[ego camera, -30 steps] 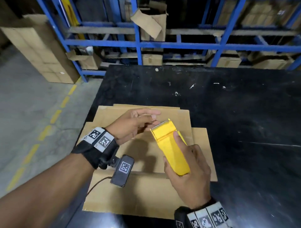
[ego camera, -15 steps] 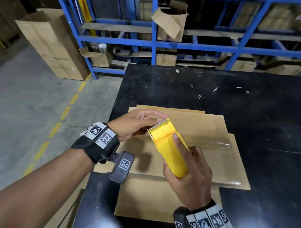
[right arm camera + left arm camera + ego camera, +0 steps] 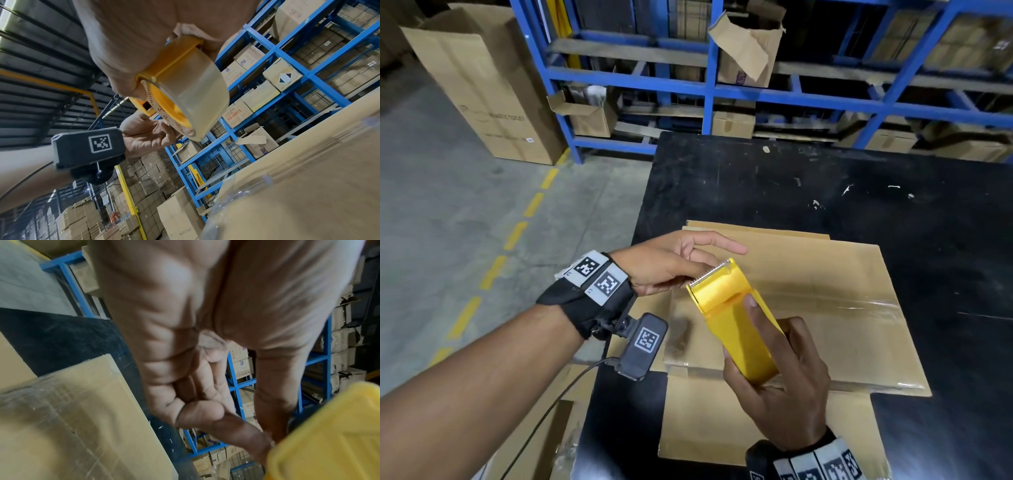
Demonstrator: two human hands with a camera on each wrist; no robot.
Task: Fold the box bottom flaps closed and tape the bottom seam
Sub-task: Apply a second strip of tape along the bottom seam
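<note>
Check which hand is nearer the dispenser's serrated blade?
Left. The left hand has fingertips at the serrated blade; the right hand grips the tape dispenser lower down.

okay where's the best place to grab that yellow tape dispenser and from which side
Hold the yellow tape dispenser by its long smooth back, coming from the end nearest the person, as the right hand does now. The serrated blade sits at the far end, so fingers are best kept away from there. The tape roll hangs underneath, leaving the back free for the palm.
</note>
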